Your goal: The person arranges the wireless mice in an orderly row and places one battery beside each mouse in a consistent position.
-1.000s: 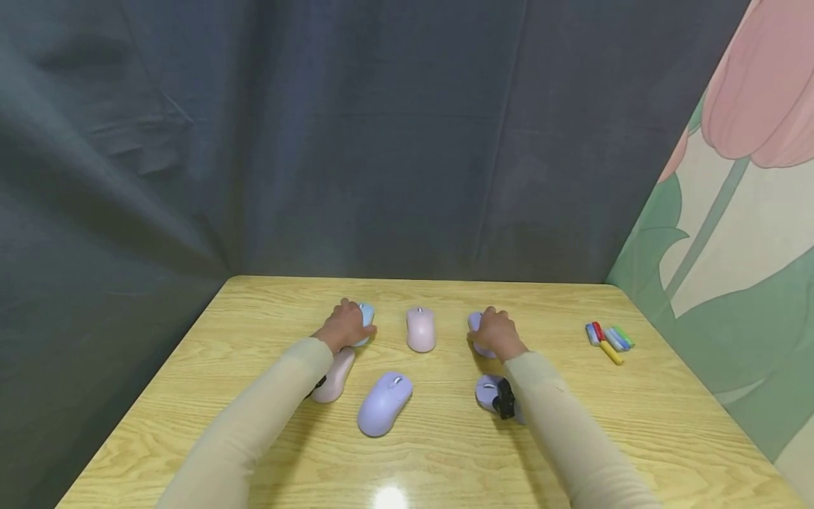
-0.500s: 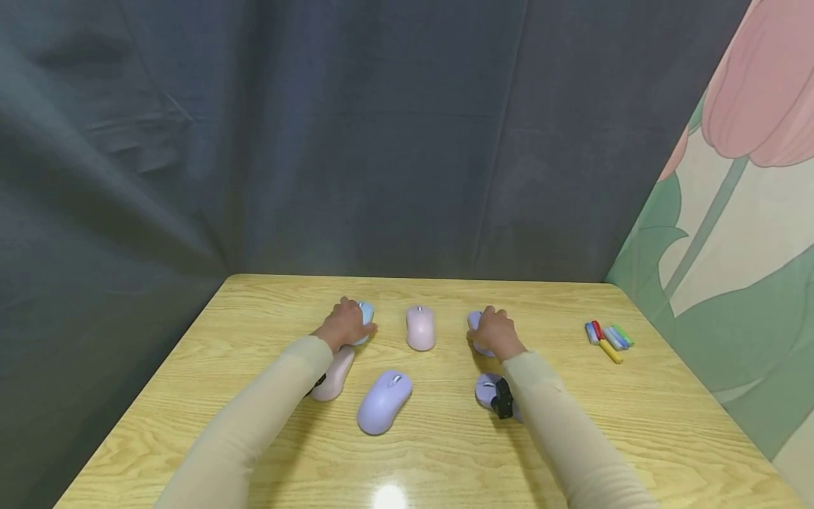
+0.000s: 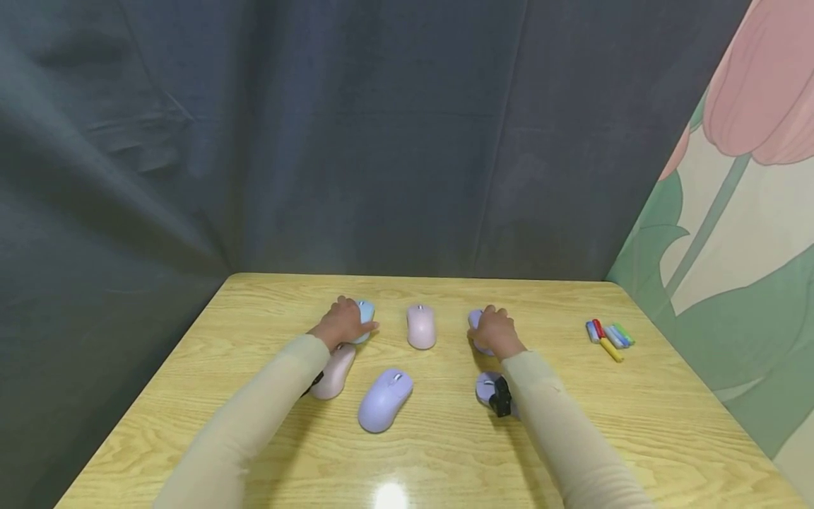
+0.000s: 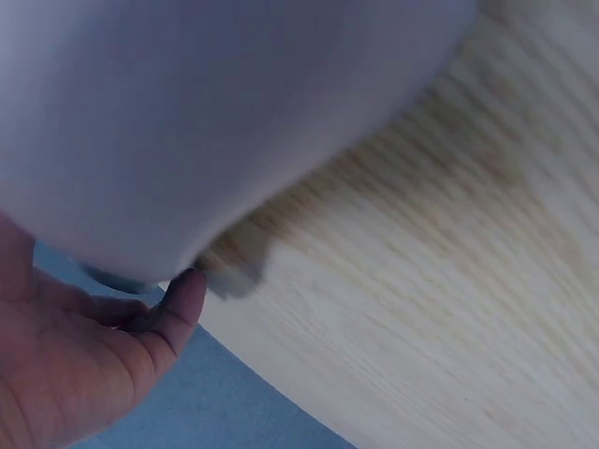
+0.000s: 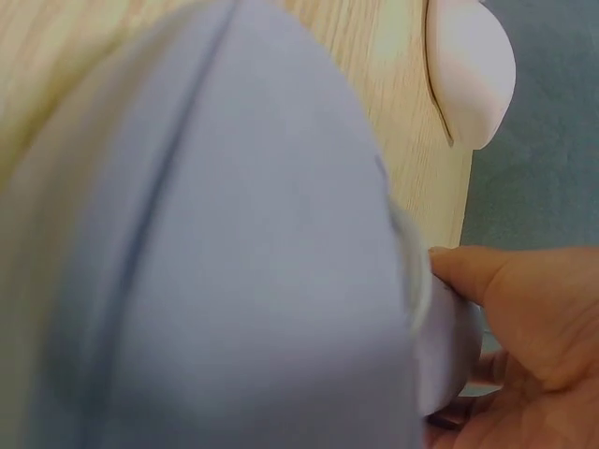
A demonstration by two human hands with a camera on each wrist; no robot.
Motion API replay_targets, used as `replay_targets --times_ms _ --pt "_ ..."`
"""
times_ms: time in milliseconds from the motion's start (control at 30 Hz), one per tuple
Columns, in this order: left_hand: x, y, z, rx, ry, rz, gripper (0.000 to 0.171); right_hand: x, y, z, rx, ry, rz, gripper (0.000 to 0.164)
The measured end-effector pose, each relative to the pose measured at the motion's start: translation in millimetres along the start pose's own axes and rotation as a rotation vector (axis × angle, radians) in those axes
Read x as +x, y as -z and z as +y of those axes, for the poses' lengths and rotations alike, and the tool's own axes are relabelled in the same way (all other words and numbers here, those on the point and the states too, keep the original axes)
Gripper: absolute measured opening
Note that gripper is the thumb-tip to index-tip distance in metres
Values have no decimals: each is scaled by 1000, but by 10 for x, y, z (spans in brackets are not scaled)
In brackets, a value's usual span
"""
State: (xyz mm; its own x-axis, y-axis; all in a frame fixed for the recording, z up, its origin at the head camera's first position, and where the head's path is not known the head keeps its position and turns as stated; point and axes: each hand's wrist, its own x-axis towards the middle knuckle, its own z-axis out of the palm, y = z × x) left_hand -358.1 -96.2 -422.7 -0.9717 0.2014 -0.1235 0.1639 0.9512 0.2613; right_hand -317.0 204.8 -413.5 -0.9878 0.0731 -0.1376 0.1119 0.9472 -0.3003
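Observation:
In the head view, my left hand lies over the left side of a light blue computer mouse at the back left, its thumb across the mouse's near part. My right hand grips a purple mouse at the back right, covering most of it; the right wrist view shows thumb and fingers on opposite sides of that mouse. A pink mouse sits beneath my left wrist. Another purple mouse is partly hidden by the black wrist camera and my right sleeve.
Between my hands, a pink mouse stands at the back. Nearer me lies a larger purple mouse. Several small coloured sticks are at the right of the wooden table. A dark curtain hangs behind the table.
My left hand has shifted slightly left, and its thumb reaches a little farther past the blue mouse. My right hand keeps its grip, and the mice stay in place.

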Motion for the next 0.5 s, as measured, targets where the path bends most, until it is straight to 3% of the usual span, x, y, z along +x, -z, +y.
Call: replay_targets --times_ms 167,500 --pt "-44 41 -18 -1 -2 -1 87 13 18 5 7 -6 2 69" --pt "-186 149 -13 -12 -82 63 79 15 -14 24 24 -12 3 71"
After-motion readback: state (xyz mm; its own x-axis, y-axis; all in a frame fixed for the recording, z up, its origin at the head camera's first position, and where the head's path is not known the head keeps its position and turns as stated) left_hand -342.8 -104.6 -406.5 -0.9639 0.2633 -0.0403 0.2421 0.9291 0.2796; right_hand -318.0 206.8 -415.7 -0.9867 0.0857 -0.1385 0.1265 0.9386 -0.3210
